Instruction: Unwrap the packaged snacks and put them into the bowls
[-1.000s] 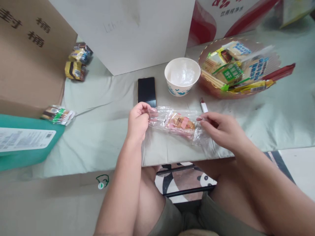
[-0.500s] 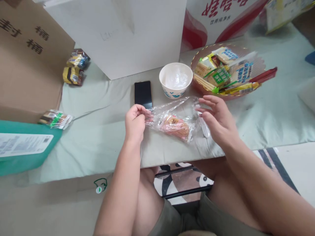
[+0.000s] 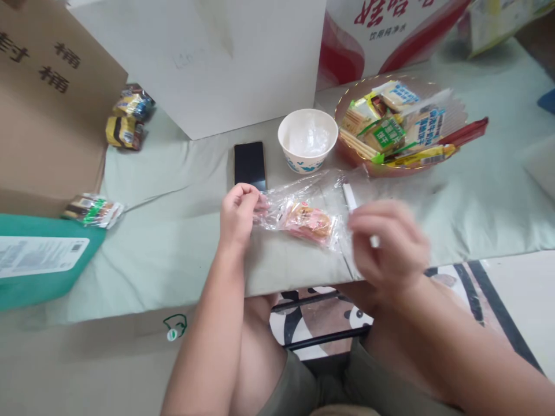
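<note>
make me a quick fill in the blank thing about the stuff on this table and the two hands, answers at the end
1. The ____ hand pinches the end of the clear plastic bag nearest the dark-screened phone.
2. The patterned bowl stands ____ that phone and the snack-filled basket.
3. Of the two hands, the ____ hand looks blurred.

Missing words: left; between; right.

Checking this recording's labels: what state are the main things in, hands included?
Clear plastic, crinkled.
Left hand, pinching the plastic.
Right hand, blurred; grip unclear.
Pink-marked snack, lying amid the plastic.
Phone, flat, screen dark.
Bowl, upright, open-topped.
Gold-rimmed basket, holding packaged snacks.
White box, standing.
</note>
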Motion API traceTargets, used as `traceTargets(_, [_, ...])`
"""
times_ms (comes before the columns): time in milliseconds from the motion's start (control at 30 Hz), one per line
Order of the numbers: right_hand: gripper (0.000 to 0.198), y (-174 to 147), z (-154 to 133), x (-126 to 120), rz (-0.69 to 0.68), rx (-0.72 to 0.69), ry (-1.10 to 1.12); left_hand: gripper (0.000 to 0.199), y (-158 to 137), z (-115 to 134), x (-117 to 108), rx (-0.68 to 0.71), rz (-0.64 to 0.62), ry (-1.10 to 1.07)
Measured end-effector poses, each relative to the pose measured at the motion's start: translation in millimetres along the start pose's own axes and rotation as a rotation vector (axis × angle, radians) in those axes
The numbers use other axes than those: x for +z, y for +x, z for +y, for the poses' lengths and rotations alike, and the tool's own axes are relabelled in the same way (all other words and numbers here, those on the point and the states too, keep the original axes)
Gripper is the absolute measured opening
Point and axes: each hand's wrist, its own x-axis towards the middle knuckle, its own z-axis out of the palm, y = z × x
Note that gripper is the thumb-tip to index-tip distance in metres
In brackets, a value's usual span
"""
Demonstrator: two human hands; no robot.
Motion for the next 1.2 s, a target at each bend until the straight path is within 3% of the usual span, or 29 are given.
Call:
traceTargets(67, [0.031, -4, -7, 9, -0.193, -0.047, 0.121, 0.019, -2, -2, 0, 0.044, -0.046, 0.103])
traceTargets(133, [0.024, -7, -7, 19, -0.331, 0.007, 0.086, 0.023, -5, -3, -1, 0.099, -0.093, 0.22])
traceTargets(300, [0.026, -12, 1, 25, -0.427, 0.148, -0.112, 0.042, -16, -3, -2, 0.281, -0.162, 0.681])
traceTargets(400, [0.025, -12, 0, 23, -0.463, 0.158, -0.131, 0.028, -24, -1, 0, 0.285, -0.185, 0.853])
traceTargets(467, [0.025, -10, -1, 23, -0.48, 0.14, -0.139, 0.015, -26, 1, 2, 0.26, -0.19, 0.854])
traceTargets(633, [0.019, -9, -1, 25, -0.529, 0.141, -0.036, 0.031, -24, 1, 0, 0.261, -0.155, 0.659])
traceTargets(767, [0.048, -12, -2, 28, -0.641, 0.153, 0.037, 0.028, -18, -6, -2, 0.156, -0.082, 0.392])
traceTargets(867, [0.051, -15, -2, 31, -0.656, 0.204, 0.004, 0.024, -18, -8, -3, 0.067, -0.089, 0.266])
traceTargets(1033, [0.047, -13, 3, 35, -0.597, 0.261, 0.118, 0.033, -25, 0, -5, -0.032, -0.269, 0.23])
traceTargets(1133, [0.038, -10, 8, 35, -0.563, 0.272, 0.253, 0.037, -24, -2, -8, -0.053, -0.263, 0.268])
traceTargets(1200, [0.033, -8, 10, 36, -0.557, 0.281, 0.25, 0.03, -21, -7, -11, -0.04, -0.24, 0.352])
